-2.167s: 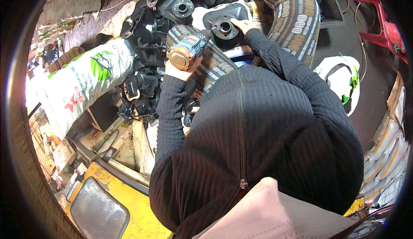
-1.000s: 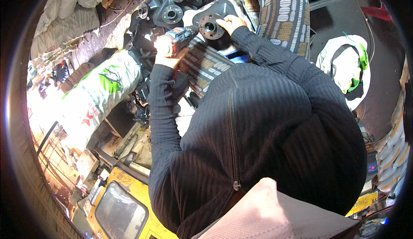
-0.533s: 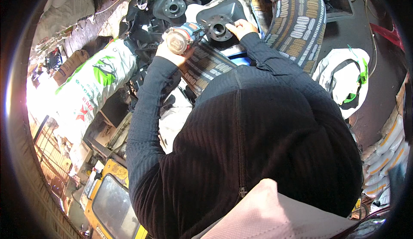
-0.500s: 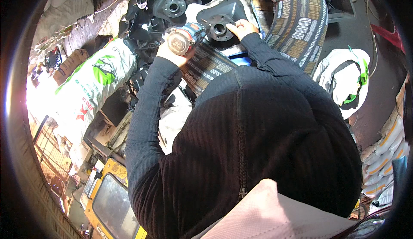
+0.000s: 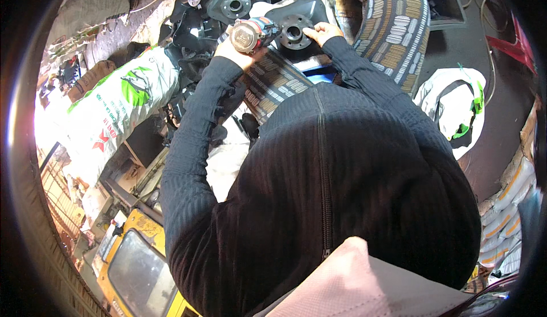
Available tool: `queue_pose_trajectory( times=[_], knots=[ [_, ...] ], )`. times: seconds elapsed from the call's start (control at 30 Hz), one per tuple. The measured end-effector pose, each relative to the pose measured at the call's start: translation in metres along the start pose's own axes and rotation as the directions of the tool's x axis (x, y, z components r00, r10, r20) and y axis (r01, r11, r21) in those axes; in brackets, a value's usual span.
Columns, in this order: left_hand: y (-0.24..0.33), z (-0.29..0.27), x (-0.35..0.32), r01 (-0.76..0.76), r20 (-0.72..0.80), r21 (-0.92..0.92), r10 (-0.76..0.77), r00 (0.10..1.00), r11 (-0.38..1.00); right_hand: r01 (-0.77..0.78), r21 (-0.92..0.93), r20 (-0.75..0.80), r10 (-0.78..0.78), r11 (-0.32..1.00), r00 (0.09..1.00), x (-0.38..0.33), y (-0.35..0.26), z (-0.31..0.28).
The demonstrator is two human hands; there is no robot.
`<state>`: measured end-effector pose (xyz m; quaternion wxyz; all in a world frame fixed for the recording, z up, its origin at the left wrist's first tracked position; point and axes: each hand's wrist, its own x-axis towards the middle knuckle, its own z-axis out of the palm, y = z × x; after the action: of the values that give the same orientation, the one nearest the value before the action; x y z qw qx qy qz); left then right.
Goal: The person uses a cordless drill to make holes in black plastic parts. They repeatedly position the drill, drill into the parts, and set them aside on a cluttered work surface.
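Observation:
My left hand (image 5: 236, 52) grips a small power tool (image 5: 253, 33) with a round metal end and a blue and black body. Its nose points at a black metal hub part (image 5: 295, 31) with a round flange and a centre hole. My right hand (image 5: 320, 32) rests on the right edge of that part, steadying it. The part lies on a patterned cloth (image 5: 276, 80) over my lap. My dark ribbed sleeves and torso fill the middle of the view and hide what is underneath.
Several more black flanged castings (image 5: 235, 3) lie beyond the hands. A white printed sack (image 5: 117, 112) lies at left. A patterned cushion (image 5: 393, 26) sits at right, a white and green bag (image 5: 456, 106) further right, a yellow box with a window (image 5: 134, 265) at lower left.
The view has shifted and the hands sit slightly higher in the picture. My left hand has turned the tool so its round end faces the camera. My right hand stays on the black part.

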<state>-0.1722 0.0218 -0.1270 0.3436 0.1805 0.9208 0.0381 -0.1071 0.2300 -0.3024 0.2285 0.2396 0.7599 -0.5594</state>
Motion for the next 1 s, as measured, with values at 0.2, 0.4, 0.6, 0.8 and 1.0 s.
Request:
queue_pose_trajectory(
  times=[0.2, 0.4, 0.6, 0.8, 1.0],
  knots=[
    [0.014, 0.007, -0.070, -0.054, -0.263, -0.483, -0.086, 0.961, 0.874, -0.280, 0.729, 0.175, 0.226, 0.624, 0.958, -0.019, -0.002, -0.034],
    [0.046, 0.033, -0.124, -0.366, -0.433, -0.235, 0.241, 0.869, 0.900, -0.494, 0.853, 0.520, -0.201, 0.168, 0.830, -0.067, 0.000, -0.055],
    [0.061, 0.044, -0.126, -0.401, -0.450, -0.119, 0.311, 0.837, 0.908, -0.464, 0.882, 0.472, -0.184, 0.085, 0.862, -0.082, -0.010, -0.042],
    [0.055, 0.042, -0.118, -0.416, -0.412, -0.051, 0.360, 0.837, 0.908, -0.434, 0.894, 0.438, -0.005, 0.110, 0.899, -0.089, -0.031, -0.037],
    [0.055, 0.038, -0.119, -0.368, -0.294, -0.089, 0.329, 0.898, 0.926, -0.044, 0.858, 0.241, -0.323, 0.513, 0.915, -0.092, -0.022, -0.029]
  ],
)
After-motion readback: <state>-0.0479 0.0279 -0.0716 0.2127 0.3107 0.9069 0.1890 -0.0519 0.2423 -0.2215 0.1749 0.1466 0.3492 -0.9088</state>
